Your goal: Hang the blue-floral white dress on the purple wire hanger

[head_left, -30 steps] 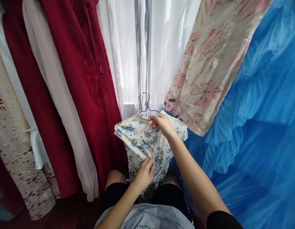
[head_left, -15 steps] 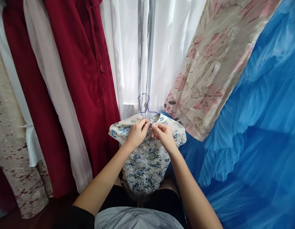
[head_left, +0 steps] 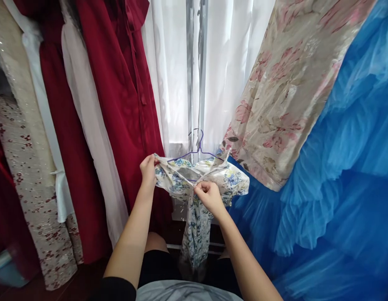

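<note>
A white garment with a blue floral print [head_left: 234,179], a blouse or short dress, is in front of me on a purple wire hanger [head_left: 200,144]. My left hand [head_left: 148,170] is closed on its left shoulder edge and holds it out to the side. With thumb and fingers, my right hand [head_left: 208,194] pinches the front of the neckline and pulls it down towards me. The neck opening gapes between the hands, and the hanger's bar shows through it. Below my right hand the body of the garment hangs bunched in a narrow fold.
Dark red dresses [head_left: 115,83] and a pale pink one [head_left: 84,96] hang at the left. A beige floral dress [head_left: 275,113] and a ruffled blue tulle gown [head_left: 338,200] crowd the right. Behind are white curtains [head_left: 225,75] and upright metal poles [head_left: 202,67].
My left hand has moved from the neckline out to the left shoulder edge. My right hand has come lower, drawing the neckline down. The garment's lower part has gone from spread to bunched.
</note>
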A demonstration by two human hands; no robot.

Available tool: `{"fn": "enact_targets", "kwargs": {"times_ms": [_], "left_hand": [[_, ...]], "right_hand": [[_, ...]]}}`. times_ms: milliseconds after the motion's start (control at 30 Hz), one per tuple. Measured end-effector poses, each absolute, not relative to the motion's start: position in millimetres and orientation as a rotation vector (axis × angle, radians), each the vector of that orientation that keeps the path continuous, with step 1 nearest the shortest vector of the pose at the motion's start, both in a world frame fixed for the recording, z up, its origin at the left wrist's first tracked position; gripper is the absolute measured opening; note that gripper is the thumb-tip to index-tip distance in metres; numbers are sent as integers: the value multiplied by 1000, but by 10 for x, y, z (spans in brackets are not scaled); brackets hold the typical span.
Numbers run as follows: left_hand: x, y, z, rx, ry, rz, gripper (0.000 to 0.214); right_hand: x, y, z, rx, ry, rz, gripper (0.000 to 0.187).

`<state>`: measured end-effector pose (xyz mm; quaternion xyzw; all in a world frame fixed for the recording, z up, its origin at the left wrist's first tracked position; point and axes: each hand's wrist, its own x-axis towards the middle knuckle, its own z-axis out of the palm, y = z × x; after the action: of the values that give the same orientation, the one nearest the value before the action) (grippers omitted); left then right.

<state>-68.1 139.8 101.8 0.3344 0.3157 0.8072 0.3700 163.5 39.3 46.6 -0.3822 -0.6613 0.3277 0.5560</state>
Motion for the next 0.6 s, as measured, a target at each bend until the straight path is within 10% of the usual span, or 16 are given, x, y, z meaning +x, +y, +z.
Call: {"fn": "enact_targets", "kwargs": {"times_ms": [400,600], "left_hand": [[-237,910,-698,309,882,1633,23],[133,565,-689,527,737,1604,19]], "right_hand": [[1755,133,-300,-919,-943,1061,32],[2172,99,-723,-893,-487,909,32]]}}
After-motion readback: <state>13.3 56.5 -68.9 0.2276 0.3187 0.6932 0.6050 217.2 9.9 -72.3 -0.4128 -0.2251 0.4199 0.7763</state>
